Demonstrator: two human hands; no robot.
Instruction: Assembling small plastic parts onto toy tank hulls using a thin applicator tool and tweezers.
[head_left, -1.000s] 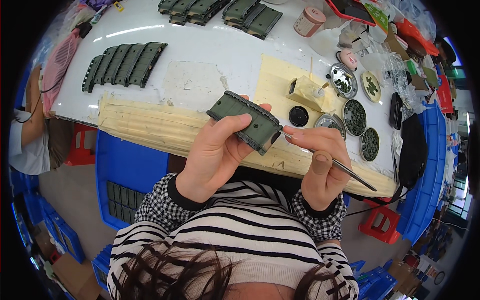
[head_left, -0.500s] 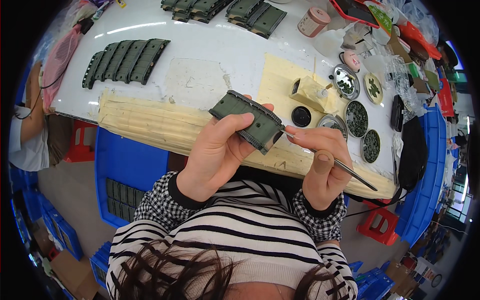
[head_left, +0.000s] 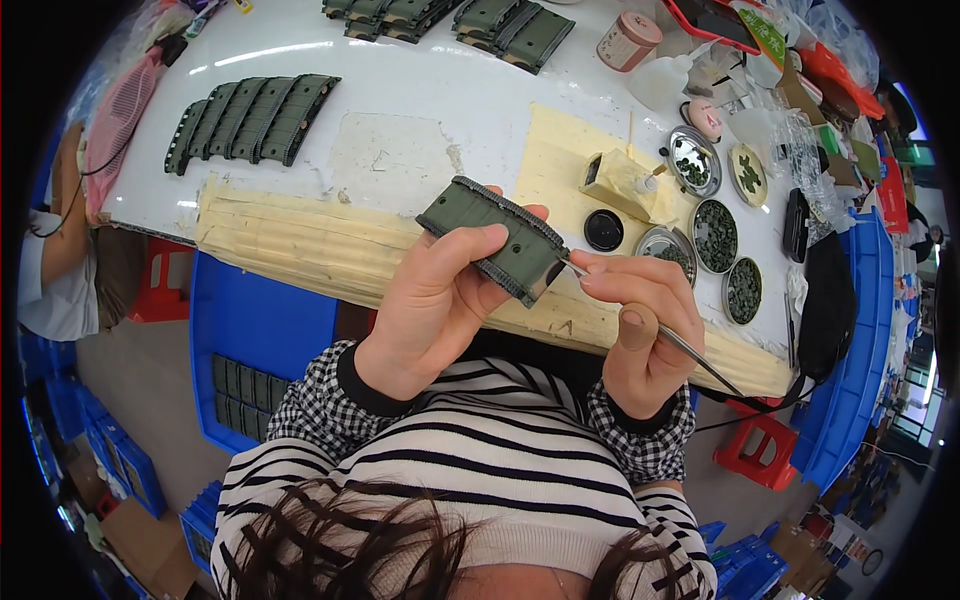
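My left hand (head_left: pixel 436 290) grips a curved, dark green plastic panel (head_left: pixel 515 248) with ribbed edges, thumb on its face and fingers behind. In my right hand (head_left: pixel 648 318) is a thin metal tweezers-like tool (head_left: pixel 700 362). Its tip touches the panel's right edge; whatever sits at the tip is too small to make out. To the right, round tins of small dark green parts (head_left: pixel 715 236) stand near a tape-wrapped block holding a small bottle (head_left: pixel 625 187). A black round lid (head_left: pixel 603 231) lies beside the block.
Similar green panels (head_left: pixel 252 120) lie at the left and far side of the white table (head_left: pixel 390 90). Yellowish tape (head_left: pixel 300 240) covers its near edge. A blue bin (head_left: pixel 215 330) with more panels stands below left. A person's arm (head_left: pixel 70 220) shows at far left.
The tool has tilted slightly and its rear end has shifted a little left in my right hand. The panel stays almost in place in my left hand.
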